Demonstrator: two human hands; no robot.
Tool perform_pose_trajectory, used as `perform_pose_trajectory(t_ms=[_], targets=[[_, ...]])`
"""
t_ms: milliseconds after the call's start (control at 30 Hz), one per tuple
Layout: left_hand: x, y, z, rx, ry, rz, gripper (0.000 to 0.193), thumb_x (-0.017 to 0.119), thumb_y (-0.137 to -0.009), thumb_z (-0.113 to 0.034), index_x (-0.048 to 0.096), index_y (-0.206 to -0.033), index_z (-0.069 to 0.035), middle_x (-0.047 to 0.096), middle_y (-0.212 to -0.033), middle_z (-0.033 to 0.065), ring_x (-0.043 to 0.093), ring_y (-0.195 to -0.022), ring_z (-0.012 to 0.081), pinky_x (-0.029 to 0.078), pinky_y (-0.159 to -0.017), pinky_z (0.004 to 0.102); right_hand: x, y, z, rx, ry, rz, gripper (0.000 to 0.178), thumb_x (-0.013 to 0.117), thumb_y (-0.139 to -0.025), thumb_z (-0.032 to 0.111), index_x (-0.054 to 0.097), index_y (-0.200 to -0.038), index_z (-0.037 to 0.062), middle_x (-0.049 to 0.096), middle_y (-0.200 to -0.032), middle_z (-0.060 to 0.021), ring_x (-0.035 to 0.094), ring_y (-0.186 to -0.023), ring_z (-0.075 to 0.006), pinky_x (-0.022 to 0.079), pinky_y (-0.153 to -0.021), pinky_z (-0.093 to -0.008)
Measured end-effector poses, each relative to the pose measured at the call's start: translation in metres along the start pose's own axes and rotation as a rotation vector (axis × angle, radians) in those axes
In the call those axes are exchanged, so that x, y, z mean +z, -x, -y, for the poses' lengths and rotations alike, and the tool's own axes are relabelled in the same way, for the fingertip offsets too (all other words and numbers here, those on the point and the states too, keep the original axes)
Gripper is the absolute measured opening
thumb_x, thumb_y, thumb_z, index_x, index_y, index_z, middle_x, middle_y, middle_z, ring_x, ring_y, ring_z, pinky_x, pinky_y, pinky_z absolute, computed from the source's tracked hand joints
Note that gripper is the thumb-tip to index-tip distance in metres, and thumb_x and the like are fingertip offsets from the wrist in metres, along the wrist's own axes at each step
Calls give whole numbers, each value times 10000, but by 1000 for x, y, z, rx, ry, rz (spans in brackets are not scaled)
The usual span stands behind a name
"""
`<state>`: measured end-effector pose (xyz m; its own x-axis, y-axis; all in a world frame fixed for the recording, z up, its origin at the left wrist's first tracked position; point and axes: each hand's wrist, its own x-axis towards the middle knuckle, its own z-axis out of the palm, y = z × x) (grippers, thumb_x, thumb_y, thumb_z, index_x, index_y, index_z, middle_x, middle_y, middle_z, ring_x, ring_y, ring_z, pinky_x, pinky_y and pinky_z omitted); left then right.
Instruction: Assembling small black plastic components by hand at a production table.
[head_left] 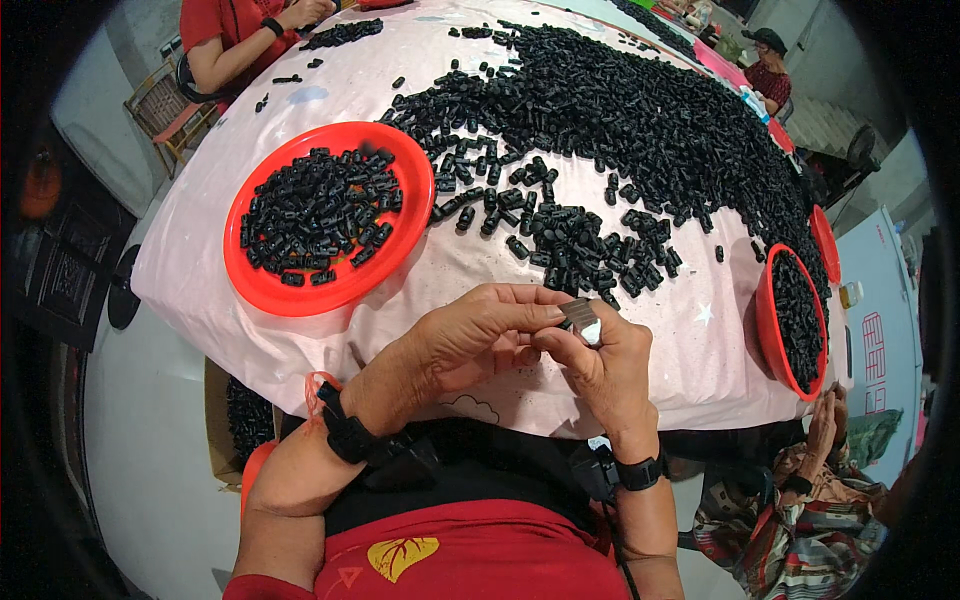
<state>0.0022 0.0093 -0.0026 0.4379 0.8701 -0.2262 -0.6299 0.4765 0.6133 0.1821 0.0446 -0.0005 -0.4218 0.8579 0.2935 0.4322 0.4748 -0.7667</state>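
Observation:
Both my hands meet just above the near edge of the cloth-covered table. My right hand [608,365] is closed round a short flat metal blade [577,312] with a white or silvery lower part. My left hand [485,335] has thumb and fingers pinched together at the blade's left edge; whatever lies between them is hidden. Right beyond my hands is a loose cluster of small black plastic pieces [570,245]. Left of it, a round red tray [415,170] holds many more of these pieces.
A large heap of black pieces [640,110] spreads over the far and right table. At the right edge stands a red bowl [768,325] of them. One co-worker [225,40] works at the far left; another person's hands [822,430] show at the lower right.

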Motion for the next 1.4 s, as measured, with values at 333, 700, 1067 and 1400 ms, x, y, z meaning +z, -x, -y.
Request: perform_pose_trajectory(t_ms=[333,700,1067,1400], targets=[[3,0,-1,22,-21,-21,316,608,-887,-134,534,-1165,-4,628,-988,56,627,-811,90,524,-735,236,0,0,2,-4,-16,-2,342,764,-735,363,647,-783,45,602,-581,-105,605,-494,-220,448,-458,-307],[0,-3,2,29,-44,-20,317,629,-876,-149,545,-1147,-9,620,-1013,48,609,-850,88,507,-750,228,0,-2,3,-13,-8,17,364,729,-760,403,666,-793,46,612,-578,-109,614,-501,-240,451,-461,-318],[1,-2,3,45,-3,-9,313,623,-879,-138,542,-1150,-3,617,-1005,47,610,-848,92,510,-758,234,-3,-2,6,65,-87,85,354,720,-777,392,680,-832,44,633,-598,-99,632,-526,-222,453,-469,-306],[1,-3,3,39,-24,-25,304,624,-875,-122,546,-1142,1,617,-1012,56,611,-877,110,509,-788,251,-3,-2,9,58,-107,72,316,728,-784,348,676,-842,42,639,-609,-93,642,-540,-189,458,-480,-290]])
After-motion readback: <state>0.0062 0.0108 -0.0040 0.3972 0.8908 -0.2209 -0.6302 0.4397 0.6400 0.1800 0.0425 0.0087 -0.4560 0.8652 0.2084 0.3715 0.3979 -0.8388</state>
